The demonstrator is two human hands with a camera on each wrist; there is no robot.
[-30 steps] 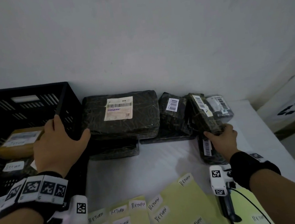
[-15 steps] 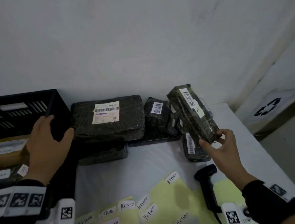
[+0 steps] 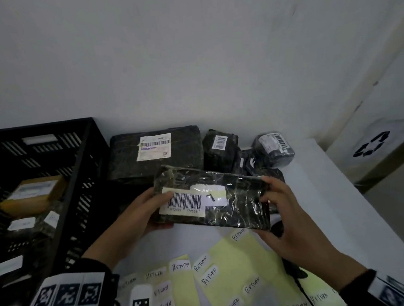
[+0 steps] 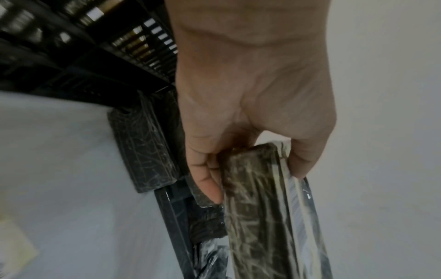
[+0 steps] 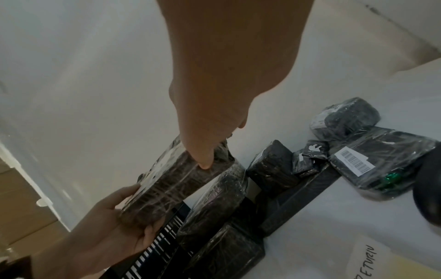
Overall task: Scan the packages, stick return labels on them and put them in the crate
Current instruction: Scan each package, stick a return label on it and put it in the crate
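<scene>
A dark film-wrapped package [image 3: 237, 206] is held level above the table, its white barcode label [image 3: 185, 201] facing up. My left hand [image 3: 158, 210] grips its left end, thumb on top and fingers beneath. At the right end my right hand [image 3: 271, 203] holds it, fingers curled over the edge. In the left wrist view the left hand [image 4: 255, 169] pinches the package [image 4: 262, 226] by its end. The right wrist view shows a fingertip of the right hand [image 5: 205, 162] pressing on the package [image 5: 171, 186]. A black crate [image 3: 81, 178] at the left holds several labelled packages.
More wrapped packages lie along the back wall: a large one [image 3: 157, 156], a small one [image 3: 220, 146] and a rolled one [image 3: 274, 149]. Yellow sheets of RETURN labels [image 3: 231, 272] cover the table's front. The black scanner [image 3: 291, 269] lies beneath my right wrist.
My right hand lifted the package off the pile and brought it to the middle. My left hand left the crate's rim and took hold of the package's left end.
</scene>
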